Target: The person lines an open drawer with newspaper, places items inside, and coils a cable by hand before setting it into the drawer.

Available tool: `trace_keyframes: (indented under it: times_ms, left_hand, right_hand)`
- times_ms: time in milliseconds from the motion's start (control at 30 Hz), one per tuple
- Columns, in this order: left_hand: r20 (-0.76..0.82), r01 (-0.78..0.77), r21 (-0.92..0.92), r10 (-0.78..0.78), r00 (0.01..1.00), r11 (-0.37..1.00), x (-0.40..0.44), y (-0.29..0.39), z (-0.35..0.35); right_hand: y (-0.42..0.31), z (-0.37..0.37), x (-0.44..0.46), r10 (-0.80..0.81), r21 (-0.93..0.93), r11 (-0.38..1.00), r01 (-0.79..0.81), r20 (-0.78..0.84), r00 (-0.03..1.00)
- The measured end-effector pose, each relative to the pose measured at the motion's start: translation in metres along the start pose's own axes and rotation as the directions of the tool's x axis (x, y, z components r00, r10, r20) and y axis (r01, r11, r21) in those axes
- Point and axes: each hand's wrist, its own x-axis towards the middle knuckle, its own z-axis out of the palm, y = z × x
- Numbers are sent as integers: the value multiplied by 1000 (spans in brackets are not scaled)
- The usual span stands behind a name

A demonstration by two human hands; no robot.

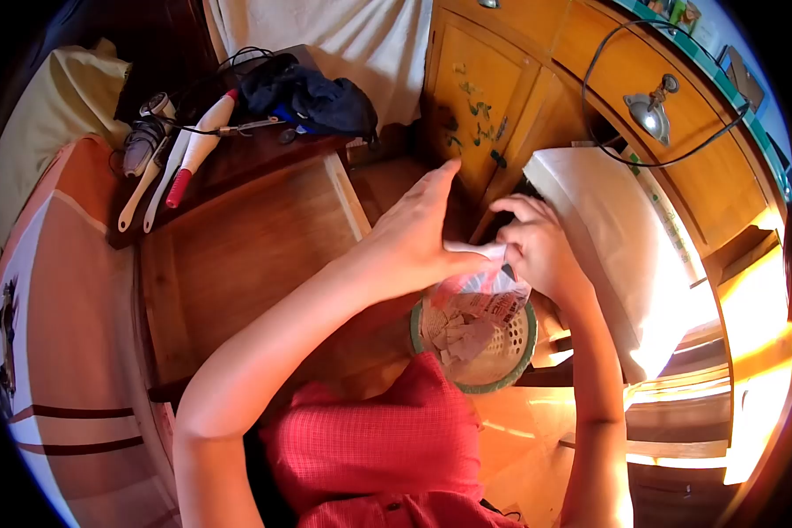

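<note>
- Nearest, red checked clothing covers the wearer's body, between two bare forearms that converge toward the middle of the view.
- Left hand: the fingers extend outward and the thumb reaches across to the upper edge of a plastic bag; whether the thumb grips or merely presses cannot be told.
- Right hand: the fingers are curled and appear to pinch the same upper edge, presumably to steady the thin film, which would sag without support.
- The bag, clear with red print, hangs between the hands and above a green-rimmed basket, a position that probably leaves its lower part free of the fingers.
- The basket, with perforated walls, contains paper scraps; its sides evidently keep these loose pieces together.
- To the left lies a shallow wooden drawer; to the right, a white box leans near the furniture.
- Beyond the drawer, a dark worktop bears a red-and-white brush and a dark cloth, seemingly set aside, away from the hands.
- Farthest, a painted cabinet door stands beside a pale curtain.
</note>
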Motion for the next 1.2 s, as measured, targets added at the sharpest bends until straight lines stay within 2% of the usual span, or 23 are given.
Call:
trace_keyframes:
  times_ms: [67, 100, 167, 200, 267, 300, 367, 400, 433, 500, 567, 633, 667, 733, 767, 833, 867, 900, 967, 1033, 1100, 1167, 1200]
  left_hand:
    - [-51, -9, 94, 14, 999, 995, 17, -9, 17]
    - [16, 56, 0, -56, 998, 998, 25, -2, 19]
    - [111, 167, -90, -157, 981, 982, 39, 1, 26]
    - [6, 206, -74, -206, 979, 976, 42, 3, 28]
    - [-249, 180, -190, -225, 942, 965, 55, -4, 41]
    - [-257, 181, -192, -228, 939, 965, 60, -7, 43]
    - [-390, 164, -438, -352, 851, 884, 70, -10, 46]
    - [-278, 227, -612, -475, 835, 757, 72, -2, 44]
    - [-278, 229, -612, -477, 834, 757, 70, 4, 43]
    - [-7, 206, -866, -423, 906, 455, 64, 17, 39]
    - [-61, 102, -880, -325, 944, 464, 56, 27, 31]
    - [60, 153, -796, -175, 983, 586, 45, 27, 4]
    - [-60, 126, -761, -263, 963, 636, 46, 20, 6]
    - [-210, 150, -663, -374, 903, 734, 48, 3, 6]
    - [-191, 228, -655, -450, 872, 721, 45, -1, 4]
    - [-146, 267, -702, -501, 853, 660, 40, -8, -3]
    - [-119, 263, -712, -481, 869, 651, 42, -19, -2]
    - [-93, 261, -719, -461, 883, 644, 42, -24, -5]
    - [-68, 334, -713, -536, 842, 616, 39, -31, -6]
    - [-66, 355, -694, -546, 835, 626, 34, -29, -12]
    - [-67, 360, -691, -552, 831, 627, 33, -33, -13]
    - [-57, 376, -680, -556, 829, 630, 31, -40, -11]
    - [-58, 390, -669, -567, 822, 633, 32, -45, -10]
  right_hand:
    - [-5, -10, 8, 58, 85, 995, -42, -191, 980]
    - [-18, -21, 7, 250, 285, 940, -187, -201, 947]
    - [-8, -26, 4, 284, 366, 900, -236, -82, 955]
    - [-20, -27, 5, 286, 375, 897, -235, -86, 954]
    - [-50, -36, 5, 440, 304, 893, -332, -436, 785]
    - [-42, -29, -9, 418, 317, 884, -343, -212, 883]
    - [-68, -16, -6, 380, 254, 908, -332, -172, 909]
    - [-78, -9, 0, 338, 140, 939, -315, -192, 921]
    - [-73, -6, 4, 339, 142, 938, -316, -191, 921]
    - [-60, -2, 12, 369, 69, 929, -363, -245, 897]
    - [-55, -19, 18, 492, -39, 863, -504, -162, 855]
    - [-31, -30, 22, 402, 340, 880, -331, -163, 901]
    - [-16, -29, 28, 397, 340, 882, -327, -160, 904]
    - [11, -15, 38, 510, 386, 771, -507, 104, 854]
    - [18, -12, 41, 506, 386, 773, -503, 102, 856]
    - [21, -12, 53, 245, 481, 840, -250, 75, 967]
    - [25, -17, 63, 359, 637, 711, -297, 35, 933]
    - [26, -15, 73, 353, 638, 711, -294, 37, 935]
    - [26, -11, 83, 431, -61, 896, -439, 347, 833]
    - [22, -18, 92, 355, 41, 928, -370, 199, 913]
    - [13, -31, 106, 417, -89, 903, -419, -47, 908]
    - [15, -43, 107, 368, -150, 920, -363, 4, 930]
    - [19, -53, 110, 246, -22, 968, -252, -143, 959]
